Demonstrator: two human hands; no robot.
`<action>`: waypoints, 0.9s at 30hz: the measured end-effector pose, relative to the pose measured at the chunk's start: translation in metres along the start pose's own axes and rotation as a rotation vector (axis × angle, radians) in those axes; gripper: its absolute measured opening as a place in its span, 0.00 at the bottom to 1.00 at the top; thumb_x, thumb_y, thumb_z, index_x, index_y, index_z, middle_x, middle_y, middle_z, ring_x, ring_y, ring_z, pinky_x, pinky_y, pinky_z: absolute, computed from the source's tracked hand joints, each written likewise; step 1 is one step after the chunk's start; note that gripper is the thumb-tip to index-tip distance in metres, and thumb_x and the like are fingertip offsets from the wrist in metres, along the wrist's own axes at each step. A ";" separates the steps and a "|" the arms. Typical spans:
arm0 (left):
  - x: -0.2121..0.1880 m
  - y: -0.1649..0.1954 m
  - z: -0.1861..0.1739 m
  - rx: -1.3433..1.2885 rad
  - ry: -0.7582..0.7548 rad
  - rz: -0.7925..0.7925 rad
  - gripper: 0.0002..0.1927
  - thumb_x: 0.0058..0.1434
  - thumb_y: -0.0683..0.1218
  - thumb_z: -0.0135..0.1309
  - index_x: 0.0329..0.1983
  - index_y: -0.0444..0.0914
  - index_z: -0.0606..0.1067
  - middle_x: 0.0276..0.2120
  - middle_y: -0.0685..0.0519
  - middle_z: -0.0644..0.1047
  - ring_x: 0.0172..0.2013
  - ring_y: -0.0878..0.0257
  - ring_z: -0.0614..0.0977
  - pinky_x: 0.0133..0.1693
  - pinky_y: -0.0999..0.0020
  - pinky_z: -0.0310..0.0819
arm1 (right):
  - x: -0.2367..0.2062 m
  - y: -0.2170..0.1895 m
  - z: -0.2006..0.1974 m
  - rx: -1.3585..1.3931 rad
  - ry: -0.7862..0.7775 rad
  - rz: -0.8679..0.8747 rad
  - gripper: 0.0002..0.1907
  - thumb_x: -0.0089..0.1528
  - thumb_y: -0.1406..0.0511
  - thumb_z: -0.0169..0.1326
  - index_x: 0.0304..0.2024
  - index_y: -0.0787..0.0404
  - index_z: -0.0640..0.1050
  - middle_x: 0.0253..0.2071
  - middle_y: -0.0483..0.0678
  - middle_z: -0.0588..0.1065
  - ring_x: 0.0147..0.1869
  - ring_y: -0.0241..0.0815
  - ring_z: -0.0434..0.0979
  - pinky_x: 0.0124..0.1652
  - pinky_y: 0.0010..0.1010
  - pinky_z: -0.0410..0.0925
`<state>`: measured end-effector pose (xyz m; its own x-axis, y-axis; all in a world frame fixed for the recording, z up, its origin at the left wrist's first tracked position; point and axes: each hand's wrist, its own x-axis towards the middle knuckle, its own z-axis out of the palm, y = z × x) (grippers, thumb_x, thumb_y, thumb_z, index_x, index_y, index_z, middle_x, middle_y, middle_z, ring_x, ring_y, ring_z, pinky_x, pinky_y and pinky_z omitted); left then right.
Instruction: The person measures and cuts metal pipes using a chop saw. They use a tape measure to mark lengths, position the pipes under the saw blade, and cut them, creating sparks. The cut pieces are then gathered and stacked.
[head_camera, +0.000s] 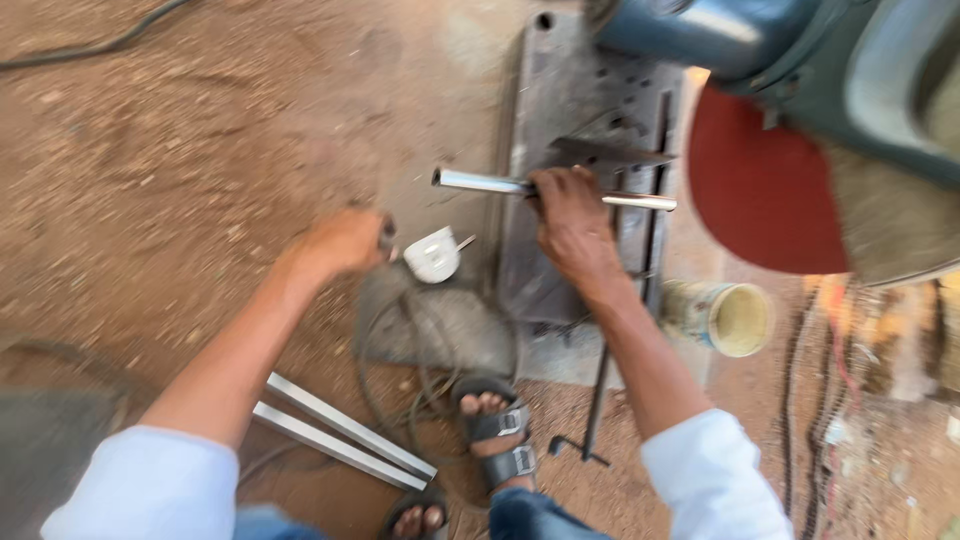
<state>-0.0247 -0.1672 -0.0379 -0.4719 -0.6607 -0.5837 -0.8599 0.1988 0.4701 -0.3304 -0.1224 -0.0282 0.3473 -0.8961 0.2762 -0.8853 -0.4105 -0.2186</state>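
The right hand (572, 222) has its grip closed around a metal tube (550, 189) lying across the saw base (570, 100), just left of the red cutting disc (760, 190), while the blurred left hand (345, 240), its grip closed on something I cannot make out, sits beside a white tape measure (433, 255) with bare dirt floor (180, 150) open further left.

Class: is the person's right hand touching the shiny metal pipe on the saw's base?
Touching. The head view shows the right hand with fingers wrapped over the metal pipe.
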 end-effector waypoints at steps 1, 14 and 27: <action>-0.005 -0.007 -0.004 -0.069 0.071 -0.005 0.23 0.58 0.53 0.63 0.55 0.41 0.77 0.47 0.42 0.82 0.48 0.45 0.83 0.50 0.50 0.77 | 0.002 -0.017 -0.009 0.065 0.022 0.009 0.16 0.63 0.72 0.55 0.54 0.64 0.73 0.49 0.57 0.74 0.56 0.61 0.72 0.60 0.50 0.64; -0.087 -0.001 -0.095 -0.207 0.560 -0.094 0.13 0.67 0.54 0.59 0.45 0.41 0.83 0.34 0.44 0.84 0.35 0.50 0.85 0.42 0.49 0.77 | -0.045 -0.144 -0.178 0.442 -0.020 0.444 0.16 0.69 0.62 0.55 0.57 0.62 0.74 0.34 0.50 0.77 0.35 0.38 0.76 0.36 0.32 0.70; -0.095 0.041 0.037 -0.672 0.806 0.171 0.26 0.65 0.61 0.58 0.26 0.34 0.78 0.20 0.44 0.78 0.24 0.51 0.81 0.30 0.55 0.72 | -0.274 -0.111 -0.251 0.461 0.107 0.917 0.15 0.70 0.68 0.51 0.58 0.68 0.74 0.39 0.50 0.78 0.35 0.34 0.72 0.34 0.28 0.69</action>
<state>-0.0225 -0.0700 0.0126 -0.0963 -0.9952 0.0194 -0.3944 0.0560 0.9172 -0.4055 0.2113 0.1554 -0.4512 -0.8867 -0.1007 -0.5836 0.3786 -0.7184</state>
